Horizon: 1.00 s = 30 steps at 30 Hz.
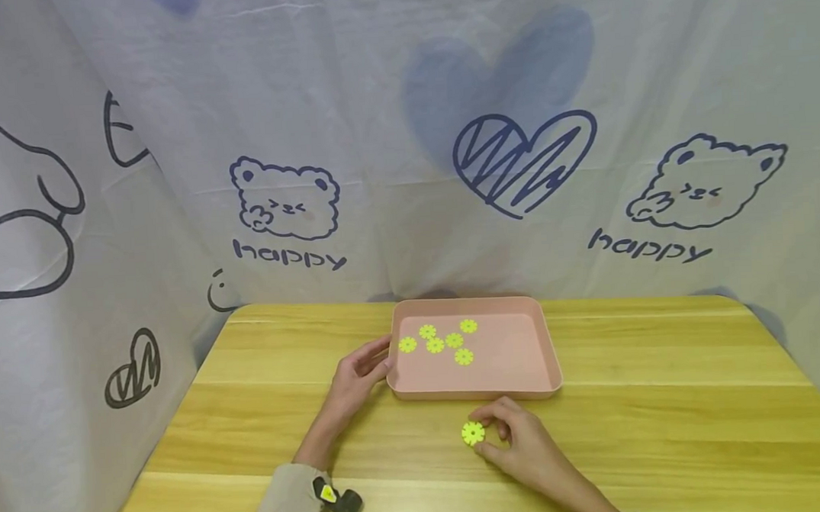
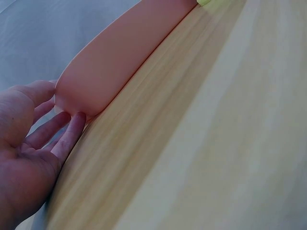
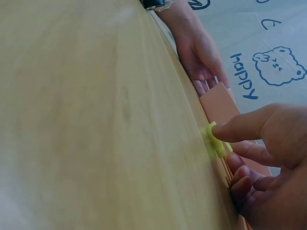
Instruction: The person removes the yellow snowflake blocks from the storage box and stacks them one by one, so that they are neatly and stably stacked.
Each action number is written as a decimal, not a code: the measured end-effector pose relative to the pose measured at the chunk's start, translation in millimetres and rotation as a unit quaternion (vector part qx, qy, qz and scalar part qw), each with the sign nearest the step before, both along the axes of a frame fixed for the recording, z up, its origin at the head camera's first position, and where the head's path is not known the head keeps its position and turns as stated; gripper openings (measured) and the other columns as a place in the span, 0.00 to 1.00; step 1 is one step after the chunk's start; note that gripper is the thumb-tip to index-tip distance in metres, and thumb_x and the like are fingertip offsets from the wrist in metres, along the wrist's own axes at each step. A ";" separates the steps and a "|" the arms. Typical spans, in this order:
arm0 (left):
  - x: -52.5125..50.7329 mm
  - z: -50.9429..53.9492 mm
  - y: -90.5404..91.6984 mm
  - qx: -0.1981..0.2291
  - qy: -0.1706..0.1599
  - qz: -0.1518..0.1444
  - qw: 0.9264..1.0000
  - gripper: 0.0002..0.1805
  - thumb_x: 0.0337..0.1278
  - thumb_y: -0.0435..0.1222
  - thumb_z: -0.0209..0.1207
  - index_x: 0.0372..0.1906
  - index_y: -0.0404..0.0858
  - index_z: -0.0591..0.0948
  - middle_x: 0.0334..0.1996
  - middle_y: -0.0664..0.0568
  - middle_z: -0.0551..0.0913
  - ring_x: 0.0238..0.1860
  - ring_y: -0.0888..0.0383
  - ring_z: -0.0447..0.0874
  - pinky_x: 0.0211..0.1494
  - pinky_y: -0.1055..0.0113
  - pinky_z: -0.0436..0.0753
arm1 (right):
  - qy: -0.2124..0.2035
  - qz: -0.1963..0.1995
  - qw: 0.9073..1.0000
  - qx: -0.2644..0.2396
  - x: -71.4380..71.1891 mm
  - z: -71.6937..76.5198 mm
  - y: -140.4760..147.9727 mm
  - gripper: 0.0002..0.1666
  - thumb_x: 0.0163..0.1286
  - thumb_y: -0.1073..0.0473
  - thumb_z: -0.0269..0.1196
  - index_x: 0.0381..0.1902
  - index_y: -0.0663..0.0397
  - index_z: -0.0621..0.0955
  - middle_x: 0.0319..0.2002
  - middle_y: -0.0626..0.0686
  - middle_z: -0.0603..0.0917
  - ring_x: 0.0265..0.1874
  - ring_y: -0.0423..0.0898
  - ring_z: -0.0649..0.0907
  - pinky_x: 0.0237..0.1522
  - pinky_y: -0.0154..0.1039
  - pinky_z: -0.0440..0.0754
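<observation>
A pink tray [image 1: 511, 358] lies on the table with several yellow-green notched discs [image 1: 464, 357] in its left half. My left hand [image 1: 352, 381] touches the tray's left end; in the left wrist view the fingertips of this hand [image 2: 33, 139] rest against the pink wall [image 2: 105, 57]. In front of the tray, my right hand [image 1: 528, 445] pinches one yellow-green disc [image 1: 473, 433] between thumb and fingers. The right wrist view shows that hand [image 3: 268, 153] from the side, with the disc [image 3: 217, 141] at the thumb tip.
The wooden table [image 1: 252, 423] extends on both sides of the tray. A white cloth [image 1: 391, 134] with printed bears and hearts hangs behind and at the left. A black device [image 1: 338, 500] is strapped to the left wrist.
</observation>
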<state>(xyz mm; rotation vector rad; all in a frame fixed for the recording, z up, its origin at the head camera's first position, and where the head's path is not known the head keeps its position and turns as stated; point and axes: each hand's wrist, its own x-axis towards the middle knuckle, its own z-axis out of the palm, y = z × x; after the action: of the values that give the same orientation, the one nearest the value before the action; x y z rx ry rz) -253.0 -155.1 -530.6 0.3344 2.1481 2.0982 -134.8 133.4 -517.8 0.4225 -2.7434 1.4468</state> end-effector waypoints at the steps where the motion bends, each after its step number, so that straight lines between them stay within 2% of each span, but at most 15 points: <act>1: 0.0 0.0 -0.1 0.000 0.000 0.000 1.000 0.25 0.72 0.28 0.60 0.70 0.31 0.74 0.69 0.39 0.75 0.68 0.42 0.75 0.59 0.65 0.84 | 0.000 -0.001 1.000 0.001 0.0 0.0 -0.2 0.20 0.55 0.68 0.76 0.46 0.53 0.86 0.35 0.45 0.78 0.30 0.41 0.72 0.30 0.31 0.75; 30: 0.1 0.5 0.5 0.001 -0.001 0.000 1.000 0.25 0.72 0.28 0.60 0.70 0.31 0.74 0.69 0.40 0.75 0.69 0.42 0.75 0.60 0.65 0.84 | -0.008 -0.013 1.000 0.011 1.0 3.3 -1.8 0.20 0.54 0.67 0.78 0.45 0.52 0.86 0.35 0.44 0.77 0.29 0.40 0.72 0.29 0.30 0.74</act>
<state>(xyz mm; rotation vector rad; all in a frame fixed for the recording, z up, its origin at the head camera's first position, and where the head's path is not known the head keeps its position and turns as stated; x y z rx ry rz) -252.9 -154.6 -530.1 0.3327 2.1441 2.0996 -133.8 131.6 -514.5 0.3769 -2.7693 1.4202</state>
